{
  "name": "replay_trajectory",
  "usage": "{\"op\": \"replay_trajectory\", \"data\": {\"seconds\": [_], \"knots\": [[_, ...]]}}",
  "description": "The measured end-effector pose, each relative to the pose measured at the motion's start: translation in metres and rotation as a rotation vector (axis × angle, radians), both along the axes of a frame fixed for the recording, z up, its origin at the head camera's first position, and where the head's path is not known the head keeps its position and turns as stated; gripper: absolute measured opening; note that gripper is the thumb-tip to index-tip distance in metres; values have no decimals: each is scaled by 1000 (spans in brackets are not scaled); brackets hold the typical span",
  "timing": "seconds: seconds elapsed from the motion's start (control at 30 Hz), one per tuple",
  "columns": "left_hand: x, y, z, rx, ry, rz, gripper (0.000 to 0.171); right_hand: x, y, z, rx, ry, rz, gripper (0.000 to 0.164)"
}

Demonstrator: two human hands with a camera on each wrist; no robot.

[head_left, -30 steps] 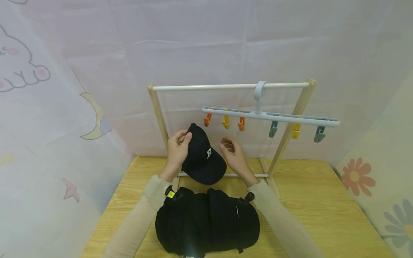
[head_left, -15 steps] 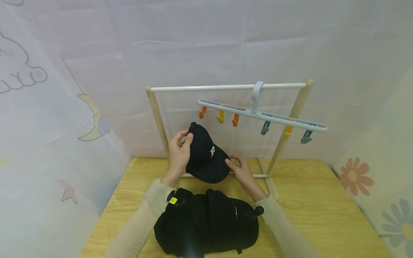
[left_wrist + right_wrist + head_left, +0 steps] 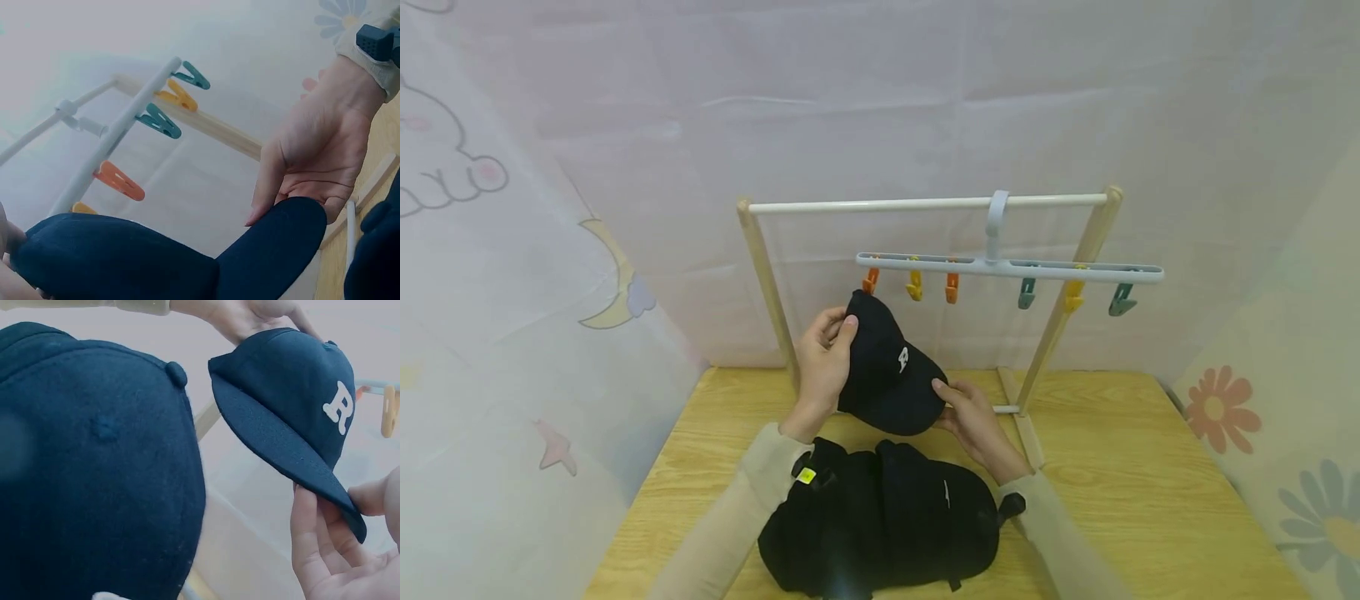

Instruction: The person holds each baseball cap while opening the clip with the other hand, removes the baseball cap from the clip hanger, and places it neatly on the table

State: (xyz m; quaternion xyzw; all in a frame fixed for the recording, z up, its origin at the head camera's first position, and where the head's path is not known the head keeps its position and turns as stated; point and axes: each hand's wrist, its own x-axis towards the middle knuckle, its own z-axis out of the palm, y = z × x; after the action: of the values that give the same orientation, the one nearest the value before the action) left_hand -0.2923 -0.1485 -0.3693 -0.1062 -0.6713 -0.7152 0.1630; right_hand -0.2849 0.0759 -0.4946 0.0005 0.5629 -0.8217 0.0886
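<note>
A dark baseball cap [image 3: 880,358] with a white letter R on its front is held up between both hands, tilted with its brim toward the right. My left hand [image 3: 823,362] grips the back of the crown. With thumb above and fingers beneath, my right hand [image 3: 979,425] pinches the brim tip, which the right wrist view shows closely at the brim [image 3: 275,437]. Just above the crown hangs a pale blue clip hanger [image 3: 970,265]; its leftmost orange clip [image 3: 870,281] is right at the cap's top in the head view.
The hanger hooks over the white bar [image 3: 865,207] of a wooden rack [image 3: 767,283] standing on the wood table [image 3: 1135,467]. Several dark caps [image 3: 880,525] lie together at the front of the table. More clips, such as a yellow one [image 3: 1073,293], hang along the hanger.
My right hand has come down to the brim and taken hold of it. The cap has shifted slightly right, and the hanger has swung and levelled out.
</note>
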Motion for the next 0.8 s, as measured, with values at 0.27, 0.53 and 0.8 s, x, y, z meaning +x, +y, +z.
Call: {"op": "replay_trajectory", "data": {"seconds": [0.27,0.53,0.8], "knots": [[11,3,7,-35,-44,-87,23,9,25,7,-24,69,-2,21],[20,9,11,-25,-69,-232,25,16,52,12,39,94,13,15],[29,15,16,14,-141,-349,24,25,77,19,32,175,43,22]]}}
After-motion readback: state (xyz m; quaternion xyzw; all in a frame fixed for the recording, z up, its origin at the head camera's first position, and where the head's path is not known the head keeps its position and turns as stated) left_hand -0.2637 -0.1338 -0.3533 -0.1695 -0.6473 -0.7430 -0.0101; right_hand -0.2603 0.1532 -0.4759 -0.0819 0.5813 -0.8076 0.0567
